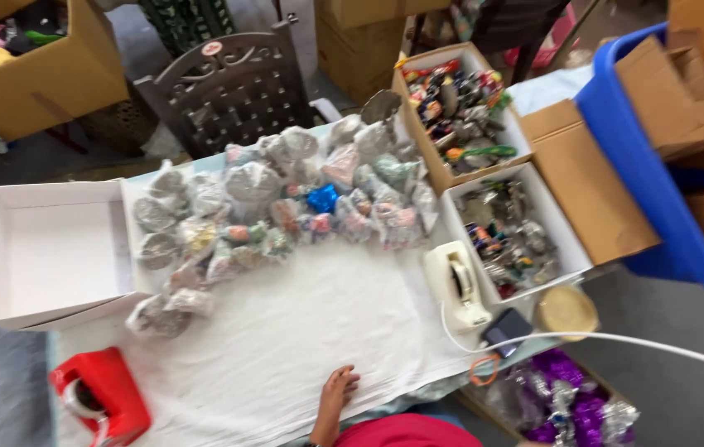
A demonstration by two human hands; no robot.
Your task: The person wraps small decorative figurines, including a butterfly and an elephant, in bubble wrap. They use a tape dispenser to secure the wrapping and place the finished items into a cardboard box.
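Observation:
My left hand point(337, 391) rests flat on the white cloth point(302, 331) at the table's near edge, fingers loosely apart and holding nothing. My right hand is out of view. A heap of small items wrapped in clear plastic point(286, 199) lies across the far half of the cloth, well beyond the hand. Left of the hand, at the near corner, stands a red tape dispenser point(103, 396). To the right of the hand sits a white tape dispenser point(456, 285).
An empty white box point(50, 248) sits at the left. Two open boxes of colourful trinkets point(461, 103) point(508, 232) line the right edge, beside a blue bin point(642, 165) of cardboard. A dark chair point(232, 87) stands behind. Purple tinsel point(563, 401) and a white cable point(617, 341) lie at the near right.

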